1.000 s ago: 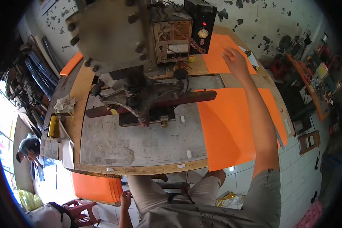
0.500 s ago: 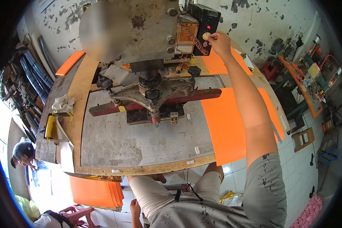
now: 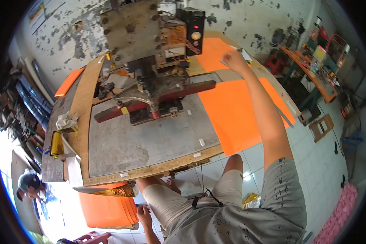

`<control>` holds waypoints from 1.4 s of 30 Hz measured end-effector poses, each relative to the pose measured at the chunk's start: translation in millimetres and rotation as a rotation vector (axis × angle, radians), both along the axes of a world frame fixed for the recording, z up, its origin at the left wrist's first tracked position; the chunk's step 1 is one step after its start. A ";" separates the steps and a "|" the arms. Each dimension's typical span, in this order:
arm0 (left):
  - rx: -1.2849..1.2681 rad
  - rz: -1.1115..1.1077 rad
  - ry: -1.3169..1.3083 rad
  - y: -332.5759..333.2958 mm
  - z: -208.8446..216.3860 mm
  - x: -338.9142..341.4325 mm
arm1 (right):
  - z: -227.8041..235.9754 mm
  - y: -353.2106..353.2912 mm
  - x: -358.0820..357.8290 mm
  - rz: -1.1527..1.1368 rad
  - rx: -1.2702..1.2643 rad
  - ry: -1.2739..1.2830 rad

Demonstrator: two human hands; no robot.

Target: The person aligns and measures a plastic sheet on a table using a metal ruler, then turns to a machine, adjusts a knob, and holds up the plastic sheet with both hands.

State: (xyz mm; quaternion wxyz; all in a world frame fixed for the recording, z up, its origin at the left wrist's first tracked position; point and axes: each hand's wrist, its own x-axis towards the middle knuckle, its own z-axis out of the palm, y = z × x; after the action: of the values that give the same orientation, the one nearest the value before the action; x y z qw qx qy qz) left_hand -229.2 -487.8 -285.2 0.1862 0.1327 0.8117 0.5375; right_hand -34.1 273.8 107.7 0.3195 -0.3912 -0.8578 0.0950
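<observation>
My right hand [image 3: 233,61] is stretched far out over the orange sheets [image 3: 236,110] on the right side of the worktable [image 3: 150,146]. It rests at the back sheet, near a small pale paper [image 3: 245,54]; its grip is unclear. Just left of it stands a black control box [image 3: 194,30] with a red light and a round knob, fixed to the grey press machine [image 3: 138,49]. My left hand [image 3: 143,213] hangs low beside my knee, fingers loose, next to a stack of orange sheets [image 3: 105,207] under the table.
A dark red bar [image 3: 150,101] crosses the press base. A yellow roll [image 3: 55,142] and a rag [image 3: 67,120] lie at the table's left edge. Another person [image 3: 28,189] crouches lower left. Cluttered benches [image 3: 317,69] and a wooden frame [image 3: 322,127] stand on the tiled floor at right.
My right hand has left the knob on the black control box and dropped to the right, onto the orange sheets at the back. My left hand stays low by my knee.
</observation>
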 end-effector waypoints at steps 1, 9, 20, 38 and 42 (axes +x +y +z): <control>0.036 0.027 0.053 9.4 11.3 1.8 | -15.8 -12.5 37.0 -0.022 -0.082 -0.073; 0.136 -0.784 -0.139 146.1 176.8 70.8 | -136.8 -98.5 339.4 -0.734 -0.144 -0.335; 0.457 -0.870 -0.811 342.2 217.5 213.7 | -141.8 -90.8 395.3 -0.447 -0.133 -0.096; 0.742 -0.974 -0.222 328.9 302.1 226.3 | -152.5 -65.8 403.5 -0.777 0.220 -0.229; 0.799 -0.982 -0.165 306.4 308.1 216.2 | -169.4 -128.6 427.5 -0.770 0.268 0.126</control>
State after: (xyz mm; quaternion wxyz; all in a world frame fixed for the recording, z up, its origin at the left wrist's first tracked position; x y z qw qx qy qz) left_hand -13.0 -181.5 22.9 0.4086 0.5066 0.3762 0.6594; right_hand 393.5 145.2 -61.7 0.4318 -0.6320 -0.6322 -0.1205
